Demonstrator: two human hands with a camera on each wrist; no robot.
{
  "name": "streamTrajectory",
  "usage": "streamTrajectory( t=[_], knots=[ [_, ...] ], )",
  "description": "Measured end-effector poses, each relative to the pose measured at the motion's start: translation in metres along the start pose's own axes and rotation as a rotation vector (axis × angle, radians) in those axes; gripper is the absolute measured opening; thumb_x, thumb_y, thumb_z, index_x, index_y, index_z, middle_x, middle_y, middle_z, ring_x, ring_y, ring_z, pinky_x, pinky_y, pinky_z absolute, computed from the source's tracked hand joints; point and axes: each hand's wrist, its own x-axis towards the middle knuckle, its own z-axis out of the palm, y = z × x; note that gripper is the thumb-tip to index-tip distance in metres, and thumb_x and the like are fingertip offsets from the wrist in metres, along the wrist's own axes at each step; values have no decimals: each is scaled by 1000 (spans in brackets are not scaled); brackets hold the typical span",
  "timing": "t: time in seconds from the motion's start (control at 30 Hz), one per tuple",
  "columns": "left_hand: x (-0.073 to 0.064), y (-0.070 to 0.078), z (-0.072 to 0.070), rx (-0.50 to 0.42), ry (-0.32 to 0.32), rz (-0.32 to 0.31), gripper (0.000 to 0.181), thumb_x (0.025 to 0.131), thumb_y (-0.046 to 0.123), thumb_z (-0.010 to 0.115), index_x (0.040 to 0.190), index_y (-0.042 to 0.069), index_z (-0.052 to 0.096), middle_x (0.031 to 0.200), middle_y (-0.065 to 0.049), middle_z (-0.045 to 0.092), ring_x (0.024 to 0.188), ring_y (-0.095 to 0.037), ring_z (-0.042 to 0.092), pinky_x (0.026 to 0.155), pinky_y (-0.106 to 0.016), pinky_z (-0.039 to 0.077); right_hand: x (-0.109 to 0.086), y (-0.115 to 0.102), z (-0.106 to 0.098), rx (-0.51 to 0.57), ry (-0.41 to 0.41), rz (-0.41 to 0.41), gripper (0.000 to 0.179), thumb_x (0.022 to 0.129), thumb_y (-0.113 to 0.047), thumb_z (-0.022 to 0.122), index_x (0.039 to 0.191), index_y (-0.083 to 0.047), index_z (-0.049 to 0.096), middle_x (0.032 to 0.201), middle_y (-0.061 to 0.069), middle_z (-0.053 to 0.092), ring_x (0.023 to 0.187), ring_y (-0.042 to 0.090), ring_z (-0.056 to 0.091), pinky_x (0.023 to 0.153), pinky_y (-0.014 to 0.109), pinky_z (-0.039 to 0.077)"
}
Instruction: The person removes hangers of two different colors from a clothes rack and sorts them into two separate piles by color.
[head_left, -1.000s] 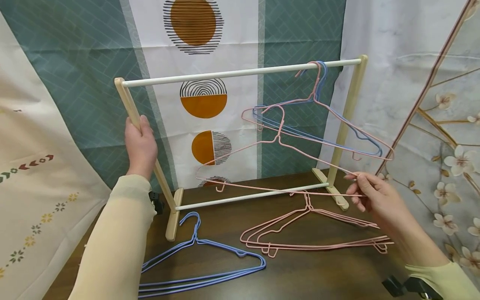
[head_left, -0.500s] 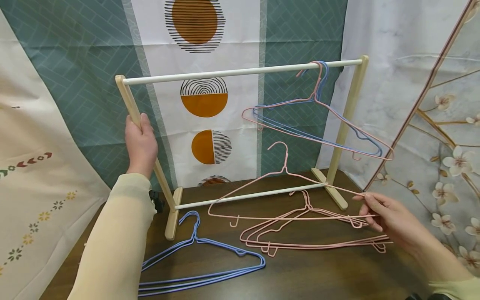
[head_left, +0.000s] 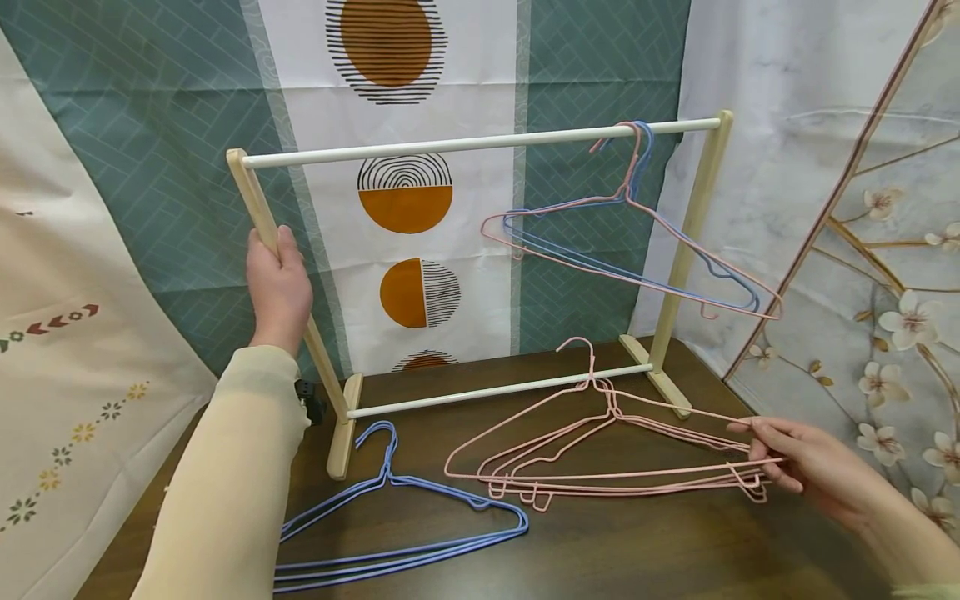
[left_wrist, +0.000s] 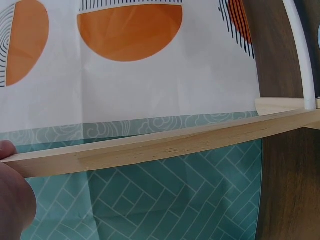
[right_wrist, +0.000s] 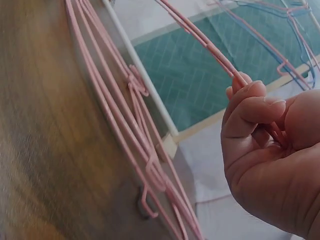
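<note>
My left hand [head_left: 279,287] grips the left wooden post [head_left: 251,196] of a clothes rack, thumb up along it. In the left wrist view, part of that hand [left_wrist: 15,195] shows at the near end of the post [left_wrist: 170,145]. With fingers and thumb, my right hand [head_left: 817,471] holds a pink wire hanger [head_left: 592,362] by its right end, hook upward. That hanger overlaps a stack of pink hangers [head_left: 612,404] on the table in the head view. In the right wrist view the held wire [right_wrist: 207,45] runs out from the curled right fingers [right_wrist: 245,112], apart from the stack.
A pink hanger [head_left: 628,179] and blue hangers [head_left: 647,146] hang on the right part of the white top bar [head_left: 420,150]. Several blue hangers [head_left: 388,471] lie on the brown table [head_left: 592,550] at front left. Patterned cloths [head_left: 600,67] enclose the back and sides.
My right hand has moved down and right with the pink hanger, from in front of the hung hangers to the stack of pink ones. The left hand has stayed on the post.
</note>
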Motion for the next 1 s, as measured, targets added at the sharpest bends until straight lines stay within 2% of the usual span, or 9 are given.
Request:
streamTrajectory(
  t=[0.17, 0.33, 0.43, 0.53, 0.77, 1.0],
  knots=[
    [0, 0, -1, -6, -2, -5, 55, 117, 60, 32, 147, 15, 41, 102, 2, 43, 77, -17, 42, 68, -32, 39, -3, 7, -9, 2, -49, 59, 46, 124, -17, 30, 127, -28, 75, 85, -5, 65, 58, 17, 35, 56, 45, 20],
    [0, 0, -1, -14, -5, -4, 53, 117, 60, 33, 146, 16, 42, 101, 2, 43, 76, -18, 41, 67, -32, 38, -7, 14, -19, 146, -147, 126, 49, 124, -16, 25, 131, -24, 73, 87, -6, 66, 62, 8, 43, 56, 39, 19],
    [1, -1, -1, -15, -8, 2, 52, 117, 59, 33, 145, 16, 42, 101, 1, 43, 76, -18, 41, 67, -32, 38, -9, 17, -23, 222, -179, 160, 52, 124, -15, 23, 132, -24, 74, 89, -6, 68, 66, 4, 49, 55, 33, 19],
    [1, 0, -1, -11, -6, 1, 52, 117, 59, 33, 145, 16, 42, 102, 2, 44, 77, -17, 42, 68, -32, 39, -9, 19, -26, 226, -181, 183, 53, 124, -16, 22, 131, -24, 75, 87, -7, 68, 66, 5, 47, 56, 30, 22],
    [0, 1, 0, -1, -1, -11, 55, 118, 58, 33, 149, 14, 41, 103, 3, 43, 79, -16, 42, 70, -32, 39, -8, 22, -32, 161, -148, 203, 51, 124, -16, 23, 128, -23, 73, 84, -6, 67, 63, 10, 38, 57, 33, 20],
    [1, 1, 0, -2, -1, -10, 57, 117, 60, 33, 149, 14, 41, 103, 3, 43, 80, -16, 42, 70, -32, 39, -4, 27, -37, 181, -119, 210, 51, 124, -17, 26, 126, -27, 76, 86, -7, 68, 65, 3, 49, 56, 28, 24]
  ],
)
